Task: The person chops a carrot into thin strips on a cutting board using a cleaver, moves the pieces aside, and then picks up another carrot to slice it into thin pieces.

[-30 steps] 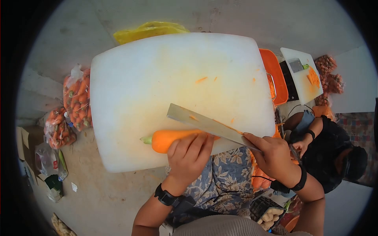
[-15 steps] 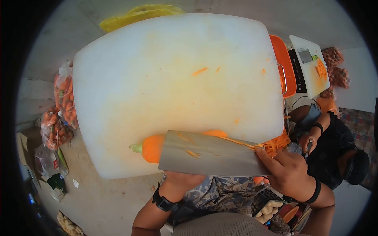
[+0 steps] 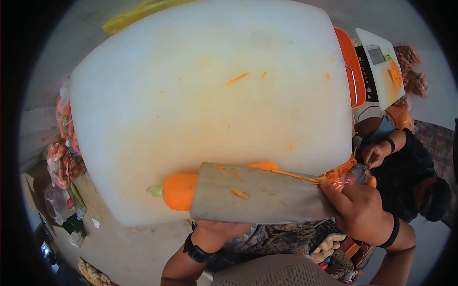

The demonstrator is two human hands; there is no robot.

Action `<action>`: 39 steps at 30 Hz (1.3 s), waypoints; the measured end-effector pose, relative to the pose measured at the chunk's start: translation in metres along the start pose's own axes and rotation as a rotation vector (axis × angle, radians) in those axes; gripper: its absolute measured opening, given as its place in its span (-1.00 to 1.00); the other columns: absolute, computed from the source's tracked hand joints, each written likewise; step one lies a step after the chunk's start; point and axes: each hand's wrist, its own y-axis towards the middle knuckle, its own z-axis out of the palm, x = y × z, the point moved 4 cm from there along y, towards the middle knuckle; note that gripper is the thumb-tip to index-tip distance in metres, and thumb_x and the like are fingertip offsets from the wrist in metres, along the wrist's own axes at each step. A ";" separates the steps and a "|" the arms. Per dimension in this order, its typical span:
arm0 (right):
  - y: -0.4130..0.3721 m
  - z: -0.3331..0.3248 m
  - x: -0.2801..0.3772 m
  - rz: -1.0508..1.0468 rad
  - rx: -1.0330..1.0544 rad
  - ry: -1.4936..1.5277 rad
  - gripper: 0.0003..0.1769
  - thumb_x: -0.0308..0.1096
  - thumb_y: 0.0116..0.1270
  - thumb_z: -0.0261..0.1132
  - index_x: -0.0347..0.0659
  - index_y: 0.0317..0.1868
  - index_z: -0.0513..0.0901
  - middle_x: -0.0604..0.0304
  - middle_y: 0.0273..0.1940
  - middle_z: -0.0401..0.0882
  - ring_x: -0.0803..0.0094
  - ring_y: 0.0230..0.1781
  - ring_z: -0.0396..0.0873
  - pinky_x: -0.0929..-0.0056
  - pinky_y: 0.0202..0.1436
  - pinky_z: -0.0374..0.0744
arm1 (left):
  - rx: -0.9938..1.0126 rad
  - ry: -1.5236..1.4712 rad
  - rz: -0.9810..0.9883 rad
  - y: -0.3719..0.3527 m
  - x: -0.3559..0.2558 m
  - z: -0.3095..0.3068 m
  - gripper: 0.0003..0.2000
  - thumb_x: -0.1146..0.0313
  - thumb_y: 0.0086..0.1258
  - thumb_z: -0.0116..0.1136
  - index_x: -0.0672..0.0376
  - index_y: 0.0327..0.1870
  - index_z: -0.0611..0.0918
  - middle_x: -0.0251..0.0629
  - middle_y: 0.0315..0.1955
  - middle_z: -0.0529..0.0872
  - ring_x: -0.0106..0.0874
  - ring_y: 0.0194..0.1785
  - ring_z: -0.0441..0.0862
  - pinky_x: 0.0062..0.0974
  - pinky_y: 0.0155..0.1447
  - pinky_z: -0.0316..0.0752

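A large cleaver (image 3: 262,193) lies broad and tilted in front of a peeled carrot (image 3: 179,191) at the near edge of the white cutting board (image 3: 214,95). The carrot's green stem end points left, and its middle is hidden by the blade. My right hand (image 3: 355,205) grips the cleaver at its right end; the handle is covered by my fingers. My left hand (image 3: 217,229) is behind the blade's lower edge, close to the carrot, with its fingers hidden. Thin carrot strips (image 3: 298,176) cling along the blade's top edge, and shreds stick to its face.
Several carrot slivers (image 3: 237,78) are scattered on the board. An orange tray (image 3: 350,66) stands at its right edge. Another person (image 3: 405,176) works at right, near a second board (image 3: 377,81). Bags of carrots (image 3: 64,162) lie at left, a yellow bag (image 3: 143,14) at the far edge.
The whole view has shifted, with the board looking larger and higher in the picture. Both hands and the cleaver appear slightly lower; the blade still covers the carrot's middle.
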 end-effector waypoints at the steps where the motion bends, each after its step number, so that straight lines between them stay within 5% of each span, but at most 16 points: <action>1: 0.001 0.000 0.000 -0.003 0.004 -0.017 -0.36 -0.49 -0.12 0.27 -0.32 0.13 0.58 0.31 -0.62 0.27 0.46 -0.69 0.40 0.40 -0.68 0.35 | 0.003 -0.001 0.000 -0.001 0.000 0.001 -0.77 0.12 0.25 0.13 -0.18 -0.13 0.74 -0.47 0.07 0.65 -0.30 0.06 0.64 -0.30 0.06 0.53; 10: 0.017 0.006 -0.005 -0.023 0.013 0.038 -0.39 -0.47 -0.07 0.25 -0.29 0.13 0.56 0.28 -0.60 0.33 0.43 -0.69 0.46 0.40 -0.67 0.39 | -0.023 0.120 0.112 0.016 -0.005 -0.007 -0.76 0.11 0.22 0.16 -0.17 -0.14 0.74 -0.57 -0.01 0.64 -0.34 0.14 0.48 -0.15 0.15 0.42; 12: 0.024 0.010 -0.006 -0.022 0.006 0.034 -0.41 -0.46 -0.05 0.24 -0.29 0.12 0.57 0.27 -0.59 0.36 0.43 -0.68 0.47 0.40 -0.66 0.40 | -0.009 0.141 0.116 0.024 -0.005 -0.006 -0.83 0.27 0.22 0.16 -0.10 -0.20 0.73 -0.39 0.02 0.61 -0.22 0.07 0.46 -0.28 -0.04 0.40; 15: 0.034 0.020 -0.007 -0.037 -0.025 0.046 -0.43 -0.45 -0.04 0.24 -0.28 0.10 0.57 0.27 -0.58 0.39 0.42 -0.68 0.48 0.41 -0.65 0.42 | -0.012 0.089 0.087 0.024 -0.003 -0.004 -0.83 0.19 0.19 0.16 -0.16 -0.24 0.75 -0.59 -0.11 0.63 -0.34 0.08 0.45 -0.31 0.07 0.43; 22: 0.033 0.014 0.001 -0.056 -0.094 0.050 -0.37 -0.43 -0.07 0.24 -0.29 0.14 0.59 0.32 -0.63 0.30 0.46 -0.70 0.43 0.45 -0.66 0.39 | 0.014 0.156 0.071 0.015 -0.005 -0.007 -0.79 0.21 0.22 0.16 -0.10 -0.15 0.73 -0.52 -0.08 0.64 -0.32 0.09 0.46 -0.33 0.06 0.48; 25: 0.018 0.005 0.007 -0.065 -0.084 0.047 -0.36 -0.44 -0.09 0.25 -0.29 0.15 0.60 0.34 -0.64 0.24 0.48 -0.70 0.40 0.46 -0.67 0.35 | 0.212 -0.254 -0.172 -0.004 0.009 -0.001 -0.67 0.15 0.30 0.11 -0.03 0.05 0.67 -0.37 0.04 0.64 -0.24 0.16 0.50 -0.20 0.14 0.49; 27: 0.010 0.001 0.008 -0.047 -0.082 0.041 -0.36 -0.44 -0.10 0.25 -0.30 0.14 0.61 0.34 -0.64 0.23 0.49 -0.70 0.39 0.46 -0.67 0.34 | 0.576 -0.141 0.090 -0.005 0.004 0.001 -0.64 0.22 0.23 0.31 0.14 0.03 0.70 -0.04 -0.01 0.71 -0.03 0.08 0.63 0.04 0.26 0.40; 39: -0.008 0.000 0.000 0.011 -0.047 0.046 -0.38 -0.47 -0.11 0.24 -0.33 0.11 0.62 0.34 -0.63 0.26 0.48 -0.71 0.40 0.43 -0.67 0.33 | 0.066 -0.125 -0.073 -0.015 0.007 0.004 -0.57 0.13 0.33 0.12 0.10 0.17 0.61 -0.14 0.12 0.63 -0.10 0.16 0.57 -0.07 0.20 0.46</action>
